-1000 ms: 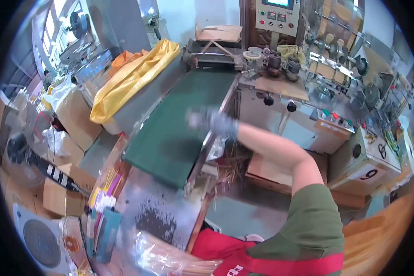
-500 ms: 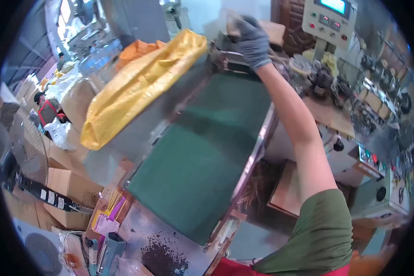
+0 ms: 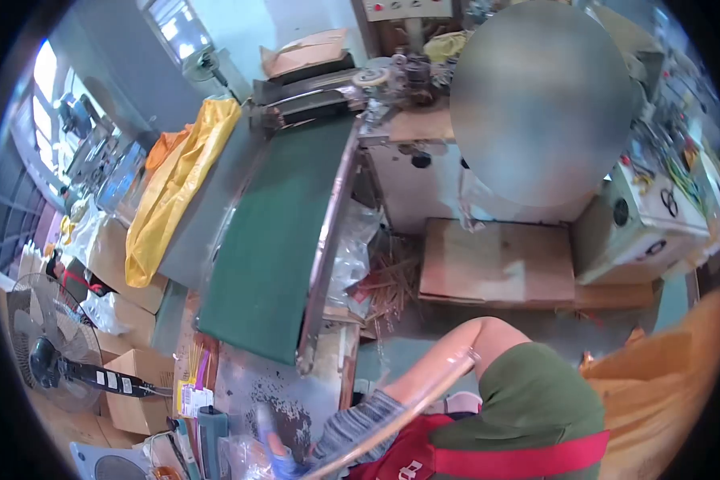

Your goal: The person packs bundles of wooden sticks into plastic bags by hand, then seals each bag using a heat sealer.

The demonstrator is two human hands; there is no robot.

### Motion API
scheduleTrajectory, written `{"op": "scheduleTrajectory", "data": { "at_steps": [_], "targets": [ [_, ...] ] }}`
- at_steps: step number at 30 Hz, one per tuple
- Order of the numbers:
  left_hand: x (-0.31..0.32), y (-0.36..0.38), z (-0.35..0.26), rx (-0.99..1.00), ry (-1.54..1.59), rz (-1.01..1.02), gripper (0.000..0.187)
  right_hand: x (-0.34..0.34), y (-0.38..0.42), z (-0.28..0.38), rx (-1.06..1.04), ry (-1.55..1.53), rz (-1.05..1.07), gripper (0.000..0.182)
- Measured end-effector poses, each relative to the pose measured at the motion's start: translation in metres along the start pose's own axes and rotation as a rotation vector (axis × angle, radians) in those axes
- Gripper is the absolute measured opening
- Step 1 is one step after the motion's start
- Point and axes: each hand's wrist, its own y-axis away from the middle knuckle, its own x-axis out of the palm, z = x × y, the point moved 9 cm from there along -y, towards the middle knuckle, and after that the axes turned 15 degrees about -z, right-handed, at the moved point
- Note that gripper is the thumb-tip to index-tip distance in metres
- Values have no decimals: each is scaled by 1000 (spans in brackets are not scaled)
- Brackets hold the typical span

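My right hand (image 3: 288,462), in a grey knitted glove, is low at the bottom edge, in front of my body. It is smeared by motion, with bluish fingers over the near metal tabletop (image 3: 244,376). A long, thin, pale wooden-looking strip (image 3: 412,410) runs from beside this hand up and across my forearm. The hand appears closed around its lower end, though the grip itself is partly hidden. Beyond the hand stretches a green conveyor belt (image 3: 272,232) with metal side rails. My left hand cannot be made out.
A yellow sack (image 3: 186,192) lies left of the belt. A fan (image 3: 52,352), a cardboard box (image 3: 140,388) and tools (image 3: 212,436) stand at lower left. Thin sticks (image 3: 392,284) and flat cardboard (image 3: 496,260) lie right. A round blur hides the upper right.
My right hand has come back from the far end of the belt to the bottom edge, the arm now bent. The view has swung right. The long strip now shows across my forearm.
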Motion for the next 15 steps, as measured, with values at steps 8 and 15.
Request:
{"op": "scheduleTrajectory", "data": {
  "at_steps": [8, 15],
  "targets": [
    [42, 115, -13, -394, 438, -177, 27, 80, 61, 11, 721, -1136, -229, 19],
    [-20, 155, -46, 165, -450, -262, 9, 39, 65, 74, 19, 501, -501, 13]
  ]
}}
